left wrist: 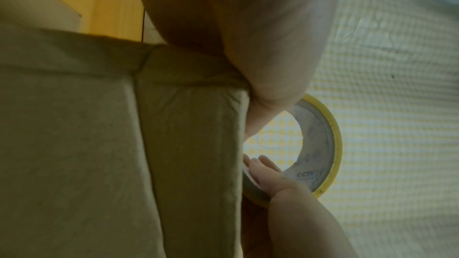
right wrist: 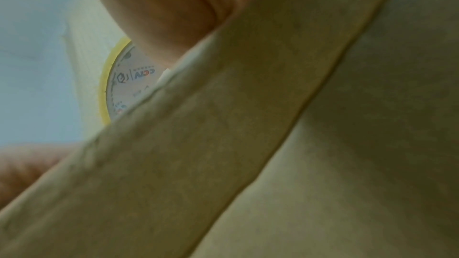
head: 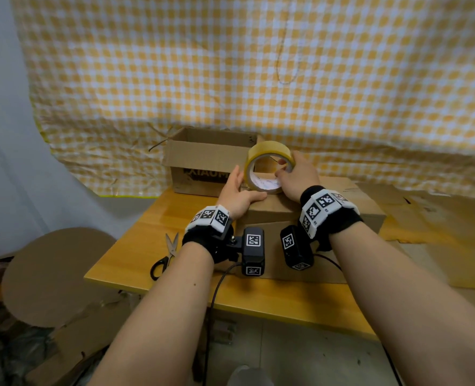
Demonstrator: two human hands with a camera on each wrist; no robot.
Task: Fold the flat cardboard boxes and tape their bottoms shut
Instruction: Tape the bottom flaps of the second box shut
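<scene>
A folded brown cardboard box (head: 272, 210) lies on the yellow table (head: 286, 302) with a broad face up. On that face a yellow tape roll (head: 269, 151) stands on its edge. My right hand (head: 288, 165) grips the roll, fingers hooked through its core and thumb over the outside. My left hand (head: 247, 185) rests open on the box's left end beside the roll, fingers straight, thumb pressed flat along the top edge. The left wrist view shows the roll (left wrist: 320, 144) past the box's edge (left wrist: 99, 144). The right wrist view shows the box (right wrist: 248, 144) hiding most of the roll (right wrist: 129, 85).
An open cardboard box (head: 203, 160) with dark print stands behind, against the yellow checked cloth (head: 258, 65). Scissors (head: 167, 254) lie on the table at the left. Flat cardboard sheets (head: 439, 232) lie to the right. A round cardboard piece (head: 55, 274) sits low on the left.
</scene>
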